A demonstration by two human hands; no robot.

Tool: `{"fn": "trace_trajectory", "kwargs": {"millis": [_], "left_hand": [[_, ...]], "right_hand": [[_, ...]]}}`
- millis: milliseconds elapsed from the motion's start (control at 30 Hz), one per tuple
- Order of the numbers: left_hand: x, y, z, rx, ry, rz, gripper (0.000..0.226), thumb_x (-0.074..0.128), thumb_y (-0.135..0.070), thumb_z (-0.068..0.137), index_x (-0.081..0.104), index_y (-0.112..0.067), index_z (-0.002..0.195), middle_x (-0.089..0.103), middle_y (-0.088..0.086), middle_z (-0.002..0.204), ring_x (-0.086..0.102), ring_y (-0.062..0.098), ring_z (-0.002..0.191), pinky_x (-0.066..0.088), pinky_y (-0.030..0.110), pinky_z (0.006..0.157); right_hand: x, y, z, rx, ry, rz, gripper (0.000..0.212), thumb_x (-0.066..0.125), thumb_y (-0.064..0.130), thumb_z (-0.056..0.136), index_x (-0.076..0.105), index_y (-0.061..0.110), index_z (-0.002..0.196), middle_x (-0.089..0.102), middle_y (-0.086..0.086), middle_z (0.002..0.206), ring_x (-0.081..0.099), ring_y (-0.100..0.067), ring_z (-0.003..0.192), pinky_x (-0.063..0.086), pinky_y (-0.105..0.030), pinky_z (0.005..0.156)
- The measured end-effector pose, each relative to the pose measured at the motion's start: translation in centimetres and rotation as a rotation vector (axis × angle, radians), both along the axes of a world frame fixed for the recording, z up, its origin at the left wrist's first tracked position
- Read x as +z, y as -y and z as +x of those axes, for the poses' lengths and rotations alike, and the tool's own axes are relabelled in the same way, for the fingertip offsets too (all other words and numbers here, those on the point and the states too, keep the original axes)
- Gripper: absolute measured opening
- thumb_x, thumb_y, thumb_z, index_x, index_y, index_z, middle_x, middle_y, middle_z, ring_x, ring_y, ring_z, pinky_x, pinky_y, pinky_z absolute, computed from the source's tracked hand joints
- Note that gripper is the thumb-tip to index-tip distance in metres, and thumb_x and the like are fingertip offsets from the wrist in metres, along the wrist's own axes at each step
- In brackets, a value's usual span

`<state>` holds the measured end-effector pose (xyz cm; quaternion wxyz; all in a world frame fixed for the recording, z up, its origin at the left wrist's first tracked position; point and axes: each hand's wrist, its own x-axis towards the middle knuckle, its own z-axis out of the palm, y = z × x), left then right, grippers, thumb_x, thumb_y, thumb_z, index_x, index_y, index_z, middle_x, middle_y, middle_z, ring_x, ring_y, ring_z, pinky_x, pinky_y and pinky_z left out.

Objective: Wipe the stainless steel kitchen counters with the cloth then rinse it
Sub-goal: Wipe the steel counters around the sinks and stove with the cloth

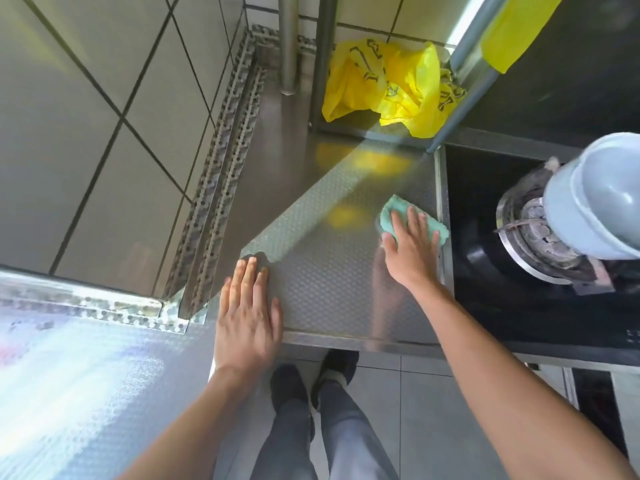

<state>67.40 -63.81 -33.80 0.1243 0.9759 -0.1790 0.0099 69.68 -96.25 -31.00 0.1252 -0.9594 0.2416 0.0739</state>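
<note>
The stainless steel counter (322,271) has a dimpled, shiny surface and fills the middle of the view. A small green cloth (391,211) lies on it near its right edge. My right hand (412,247) presses flat on the cloth with straight, spread fingers, covering its middle. My left hand (247,313) rests flat on the counter's front left corner, fingers straight and holding nothing.
A crumpled yellow plastic bag (384,88) lies at the back between metal posts. Right of the counter sits a black gas stove (519,306) with a burner (533,230) and a pale grey pot (602,199). A tiled wall (97,133) rises at left. A second steel surface (86,393) lies front left.
</note>
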Motion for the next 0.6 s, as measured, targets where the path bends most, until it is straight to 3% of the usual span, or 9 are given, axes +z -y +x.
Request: {"fn": "trace_trajectory", "kwargs": {"millis": [67, 167, 300, 400, 467, 600], "left_hand": [[0.5, -0.1, 0.0, -0.005, -0.028, -0.030, 0.057, 0.033, -0.038, 0.109, 0.041, -0.005, 0.156, 0.024, 0.012, 0.173, 0.010, 0.024, 0.164, 0.016, 0.048, 0.132], [1.2, -0.6, 0.4, -0.042, -0.106, -0.109, 0.058, 0.038, -0.038, 0.109, 0.040, -0.005, 0.157, 0.025, 0.012, 0.173, 0.012, 0.025, 0.163, 0.014, 0.048, 0.133], [1.6, -3.1, -0.1, -0.091, -0.172, -0.220, 0.051, 0.035, -0.030, 0.109, 0.042, -0.006, 0.154, 0.032, 0.009, 0.169, 0.017, 0.021, 0.162, 0.016, 0.045, 0.132], [1.2, -5.0, -1.3, -0.135, -0.112, -0.189, 0.050, 0.040, -0.026, 0.108, 0.042, -0.006, 0.154, 0.036, 0.009, 0.167, 0.023, 0.024, 0.161, 0.023, 0.048, 0.130], [0.7, -5.2, -1.8, -0.147, -0.071, -0.181, 0.050, 0.042, -0.024, 0.107, 0.044, -0.005, 0.153, 0.035, 0.009, 0.168, 0.022, 0.023, 0.161, 0.020, 0.045, 0.131], [0.1, -4.8, -1.9, -0.126, -0.027, -0.174, 0.049, 0.041, -0.023, 0.105, 0.045, -0.004, 0.151, 0.035, 0.009, 0.168, 0.020, 0.022, 0.162, 0.018, 0.044, 0.132]], "right_hand": [[-0.1, -4.0, 2.5, 0.021, 0.025, 0.007, 0.053, 0.036, 0.037, 0.107, 0.029, 0.029, 0.158, 0.013, -0.006, 0.171, 0.006, -0.026, 0.158, 0.004, -0.058, 0.124], [0.3, -11.4, 5.2, 0.242, 0.063, 0.043, 0.052, 0.040, 0.034, 0.105, 0.033, 0.031, 0.157, 0.014, -0.002, 0.171, 0.004, -0.024, 0.159, 0.003, -0.056, 0.124], [0.4, -17.9, 2.6, 0.523, 0.069, 0.069, 0.050, 0.044, 0.032, 0.104, 0.039, 0.031, 0.155, 0.019, -0.001, 0.170, 0.008, -0.024, 0.158, 0.006, -0.057, 0.126], [0.2, -17.2, -3.2, 0.695, 0.110, 0.102, 0.050, 0.039, 0.032, 0.104, 0.042, 0.026, 0.154, 0.026, -0.001, 0.168, 0.014, -0.023, 0.158, 0.006, -0.053, 0.127], [0.0, -14.7, -7.0, 0.749, 0.078, 0.088, 0.052, 0.035, 0.034, 0.105, 0.036, 0.028, 0.157, 0.020, 0.002, 0.170, 0.008, -0.019, 0.159, 0.002, -0.049, 0.129], [0.4, -6.4, -11.7, 0.670, 0.002, 0.036, 0.053, 0.030, 0.037, 0.109, 0.022, 0.030, 0.161, 0.005, 0.006, 0.172, -0.005, -0.014, 0.158, 0.001, -0.049, 0.129]]}}
